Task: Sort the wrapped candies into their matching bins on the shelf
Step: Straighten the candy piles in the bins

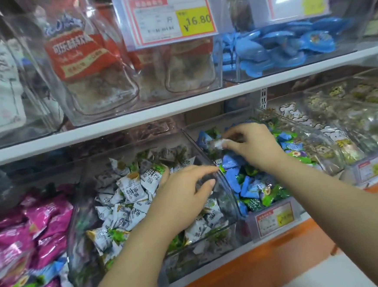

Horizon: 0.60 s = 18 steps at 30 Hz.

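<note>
Two bins: left bin point(193, 265) holds white candies point(130, 188), right bin point(218, 120) blue-green candies point(250, 183).

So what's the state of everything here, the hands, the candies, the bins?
left hand: grip open, holding nothing, over the white-candy bin.
right hand: grip pinches a white-wrapped candy.
white-wrapped candy: held over the blue-and-green bin.
white-candy bin: piled full.
blue-and-green bin: piled full.
pink candies: heaped, blue and green strays mixed in.

I'm standing in a shop, at the loose-sweets display: clear plastic bins point(227, 192) heaped with wrapped candies point(130, 188) sit on white shelves point(136, 122), with red-and-yellow price tags point(173, 17), one reading ¥16.80.
</note>
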Tool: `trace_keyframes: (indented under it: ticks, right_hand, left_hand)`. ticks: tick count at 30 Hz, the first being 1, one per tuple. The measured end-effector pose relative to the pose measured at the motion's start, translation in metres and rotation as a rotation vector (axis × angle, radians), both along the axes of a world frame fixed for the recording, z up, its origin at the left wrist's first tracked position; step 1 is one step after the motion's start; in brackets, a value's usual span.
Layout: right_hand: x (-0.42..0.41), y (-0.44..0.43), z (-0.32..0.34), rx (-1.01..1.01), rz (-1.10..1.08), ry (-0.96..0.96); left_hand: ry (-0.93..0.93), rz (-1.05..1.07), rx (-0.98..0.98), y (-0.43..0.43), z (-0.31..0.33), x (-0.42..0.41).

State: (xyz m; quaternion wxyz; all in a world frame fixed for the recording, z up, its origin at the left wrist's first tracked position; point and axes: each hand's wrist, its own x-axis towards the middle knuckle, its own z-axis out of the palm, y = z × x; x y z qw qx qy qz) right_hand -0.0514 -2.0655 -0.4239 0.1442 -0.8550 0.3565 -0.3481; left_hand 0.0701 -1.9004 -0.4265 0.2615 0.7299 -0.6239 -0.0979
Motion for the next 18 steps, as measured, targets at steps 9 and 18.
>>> trace_keyframes:
  ticks: [9,18]
  right_hand:
    - [-0.013,0.061,0.028,0.178,0.353,-0.183]
    - [-0.041,0.030,0.018,0.131,0.178,0.056]
  left_hand:
    - [0.534,0.035,-0.309,0.002,0.013,-0.010]
    - [0.065,0.270,-0.241,0.013,-0.004,0.019]
